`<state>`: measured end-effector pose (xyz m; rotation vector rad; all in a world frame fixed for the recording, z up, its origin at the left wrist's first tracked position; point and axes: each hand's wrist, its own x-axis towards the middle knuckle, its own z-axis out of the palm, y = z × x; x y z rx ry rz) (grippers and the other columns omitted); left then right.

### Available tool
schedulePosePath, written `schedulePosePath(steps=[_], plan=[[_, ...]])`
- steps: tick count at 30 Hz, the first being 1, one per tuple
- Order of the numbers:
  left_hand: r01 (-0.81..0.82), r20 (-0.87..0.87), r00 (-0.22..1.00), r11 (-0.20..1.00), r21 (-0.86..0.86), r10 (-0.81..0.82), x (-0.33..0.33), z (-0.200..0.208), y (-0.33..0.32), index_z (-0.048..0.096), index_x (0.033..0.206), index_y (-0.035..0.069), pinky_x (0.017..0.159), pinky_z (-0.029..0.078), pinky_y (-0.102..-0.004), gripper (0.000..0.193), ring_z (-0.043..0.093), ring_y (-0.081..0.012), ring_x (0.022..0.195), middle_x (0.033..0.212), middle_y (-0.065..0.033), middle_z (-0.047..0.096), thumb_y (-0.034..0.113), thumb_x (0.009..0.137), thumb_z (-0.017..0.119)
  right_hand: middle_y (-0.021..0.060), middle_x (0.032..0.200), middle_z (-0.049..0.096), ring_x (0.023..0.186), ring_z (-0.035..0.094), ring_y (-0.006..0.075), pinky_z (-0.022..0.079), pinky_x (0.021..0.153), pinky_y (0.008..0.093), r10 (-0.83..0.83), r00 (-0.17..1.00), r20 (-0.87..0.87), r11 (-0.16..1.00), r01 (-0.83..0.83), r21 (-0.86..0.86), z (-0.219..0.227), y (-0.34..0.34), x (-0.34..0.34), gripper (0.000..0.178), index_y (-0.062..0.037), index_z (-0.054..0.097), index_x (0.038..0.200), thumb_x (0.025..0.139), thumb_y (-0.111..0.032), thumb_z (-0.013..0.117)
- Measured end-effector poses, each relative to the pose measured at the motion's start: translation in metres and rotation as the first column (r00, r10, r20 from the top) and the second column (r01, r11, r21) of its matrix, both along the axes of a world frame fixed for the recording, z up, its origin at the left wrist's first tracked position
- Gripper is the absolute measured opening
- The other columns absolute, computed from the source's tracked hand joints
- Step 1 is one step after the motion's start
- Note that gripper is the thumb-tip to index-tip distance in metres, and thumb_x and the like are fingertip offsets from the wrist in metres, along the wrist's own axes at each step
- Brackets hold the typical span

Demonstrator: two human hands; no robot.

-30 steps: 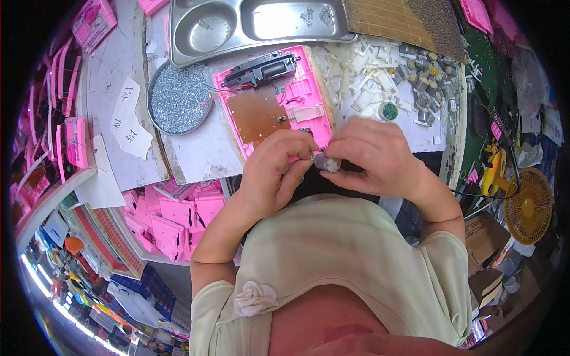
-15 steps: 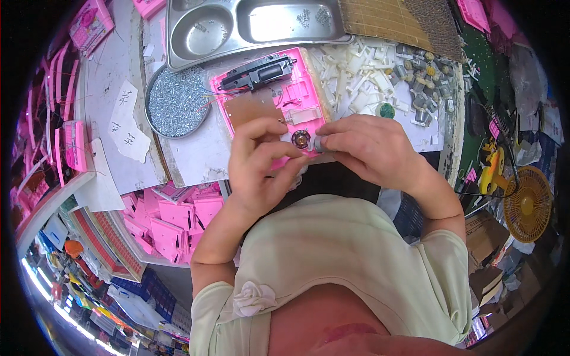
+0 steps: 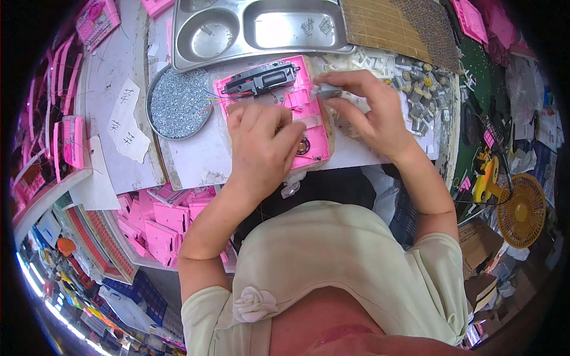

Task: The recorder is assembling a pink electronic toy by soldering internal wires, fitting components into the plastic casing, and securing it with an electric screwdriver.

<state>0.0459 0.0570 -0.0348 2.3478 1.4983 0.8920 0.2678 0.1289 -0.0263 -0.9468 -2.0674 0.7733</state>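
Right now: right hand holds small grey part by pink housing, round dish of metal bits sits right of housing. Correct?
Wrong side: the head view shows the round dish left of the pink housing. The right hand does hold the small grey part by the housing.

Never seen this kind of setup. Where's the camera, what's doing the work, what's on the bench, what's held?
There's no machine: a person works with two bare hands. The camera sits on their head, looking down through a fisheye lens, so straight edges bend toward the rim. Picture left is the person's left.

On the bench, an open pink housing carries a black module. Left of it is a round dish of small metal pieces; beyond, a steel tray. To the right lie white plastic pieces and grey parts.

The right hand pinches a small grey part. The left hand is over the housing; whether it grips anything can't be seen.
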Motion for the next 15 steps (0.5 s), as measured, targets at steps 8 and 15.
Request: schedulePosePath(steps=[8, 15], plan=[[0.041, 0.043, 0.998, 0.998, -0.055, -0.038, -0.024, -0.01, -0.021, 0.078, 0.099, 0.016, 0.084, 0.039, -0.0401, 0.026, 0.058, -0.0215, 0.09, 0.093, 0.0006, 0.06, 0.012, 0.073, 0.081, 0.0078, 0.123, 0.063, 0.118, 0.048, 0.0326, 0.036, 0.104, 0.0447, 0.023, 0.981, 0.193, 0.994, -0.043, 0.101, -0.02, 0.01, -0.024, 0.024, -0.013, 0.074, 0.099, 0.08, -0.025, 0.082], [0.011, 0.21, 0.978, 0.999, 0.031, -0.017, -0.043, -0.005, -0.004, 0.075, 0.104, 0.013, 0.089, 0.041, -0.0397, 0.032, 0.06, -0.0257, 0.101, 0.111, -0.0058, 0.065, 0.012, 0.072, 0.08, 0.008, 0.125, 0.062, 0.118, 0.047, 0.0339, 0.035, 0.105, 0.0462, 0.023, 0.968, 0.249, 0.996, -0.044, 0.081, -0.02, 0.011, -0.021, 0.021, -0.0146, 0.075, 0.098, 0.08, -0.025, 0.081]])
